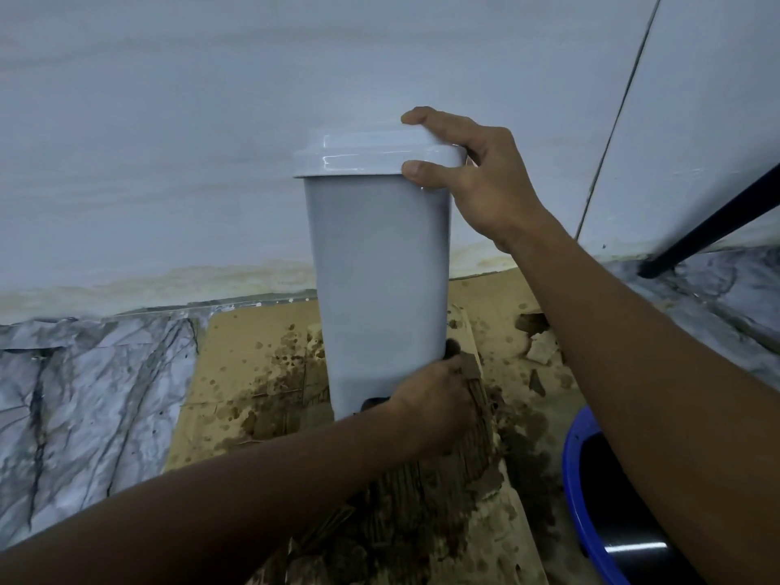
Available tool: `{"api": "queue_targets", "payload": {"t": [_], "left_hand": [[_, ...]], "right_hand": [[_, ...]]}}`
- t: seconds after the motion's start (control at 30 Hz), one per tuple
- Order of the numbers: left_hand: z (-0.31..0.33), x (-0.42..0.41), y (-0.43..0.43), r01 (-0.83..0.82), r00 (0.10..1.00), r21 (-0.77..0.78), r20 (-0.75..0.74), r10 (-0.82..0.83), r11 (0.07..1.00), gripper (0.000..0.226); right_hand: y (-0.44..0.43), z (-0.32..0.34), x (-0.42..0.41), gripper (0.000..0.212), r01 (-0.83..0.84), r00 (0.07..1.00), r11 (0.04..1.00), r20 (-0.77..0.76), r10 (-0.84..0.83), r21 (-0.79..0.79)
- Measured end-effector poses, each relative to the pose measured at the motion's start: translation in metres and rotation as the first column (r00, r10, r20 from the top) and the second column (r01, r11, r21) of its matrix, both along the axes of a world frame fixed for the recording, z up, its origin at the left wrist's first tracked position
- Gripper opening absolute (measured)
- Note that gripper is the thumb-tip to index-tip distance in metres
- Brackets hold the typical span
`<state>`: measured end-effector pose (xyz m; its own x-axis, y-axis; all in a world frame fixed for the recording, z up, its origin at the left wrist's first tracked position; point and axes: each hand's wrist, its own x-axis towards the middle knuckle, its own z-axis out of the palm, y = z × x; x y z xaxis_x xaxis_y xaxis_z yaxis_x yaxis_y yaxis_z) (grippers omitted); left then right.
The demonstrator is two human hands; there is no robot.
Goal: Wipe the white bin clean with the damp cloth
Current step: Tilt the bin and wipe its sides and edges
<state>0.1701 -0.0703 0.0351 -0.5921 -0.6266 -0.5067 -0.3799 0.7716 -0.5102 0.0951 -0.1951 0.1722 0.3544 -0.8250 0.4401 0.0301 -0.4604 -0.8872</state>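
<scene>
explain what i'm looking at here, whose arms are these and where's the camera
One picture, from a camera worn on a person's head, looking down at their own bare arms; no machine. The right hand grips the lid of a tall white plastic bin over wet, brown-stained cardboard on a marble-patterned floor. The left hand is at the bin's base beside something brown, perhaps the cloth; its fingers are hidden. A blue plastic bucket sits at right.

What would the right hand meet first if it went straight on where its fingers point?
The white bin's lid: the right hand grips its right edge. Past it only the pale wall shows; depth is unclear.
</scene>
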Motion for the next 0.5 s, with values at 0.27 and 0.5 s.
{"api": "queue_targets", "payload": {"t": [0.27, 0.5], "left_hand": [[0.042, 0.076, -0.029, -0.028, 0.769, -0.421, -0.589, -0.249, 0.907, 0.055], [0.003, 0.106, -0.009, -0.576, 0.372, -0.366, -0.914, -0.165, 0.731, 0.060]], "right_hand": [[-0.003, -0.001, 0.000, 0.034, -0.028, 0.999, 0.999, 0.032, 0.027, 0.032], [-0.003, -0.002, 0.000, 0.035, -0.012, 1.000, 1.000, 0.028, 0.011, 0.029]]}}
